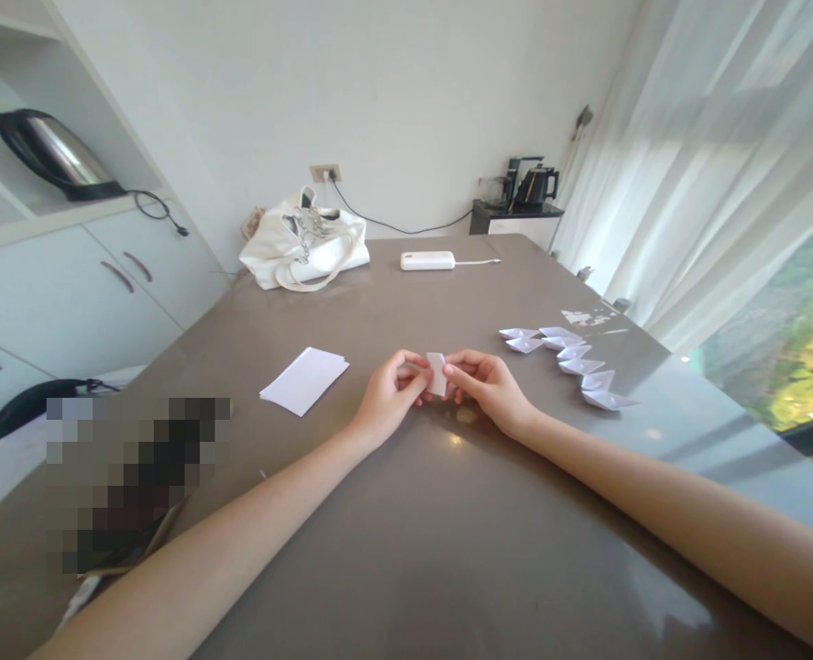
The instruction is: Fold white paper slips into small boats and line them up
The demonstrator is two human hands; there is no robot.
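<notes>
Between my two hands, just above the table, is a small folded piece of white paper point(436, 374). My left hand point(393, 390) pinches its left side with thumb and fingers. On the right side, the thumb and fingers of my right hand point(489, 385) are closed on the same paper. Fingers hide parts of its edges and its underside. A stack of white paper sheets point(304, 380) lies to the left of my left hand. Beyond my right hand, several folded white paper boats point(581, 365) stand in a bent row.
The glossy table point(379, 550) also bears a white handbag point(302, 243), a white power bank point(427, 261) with a short cable, and paper scraps point(580, 317) at the right. A blurred-out dark object point(137, 486) lies at the left. A sheer curtain point(695, 137) hangs along the right edge.
</notes>
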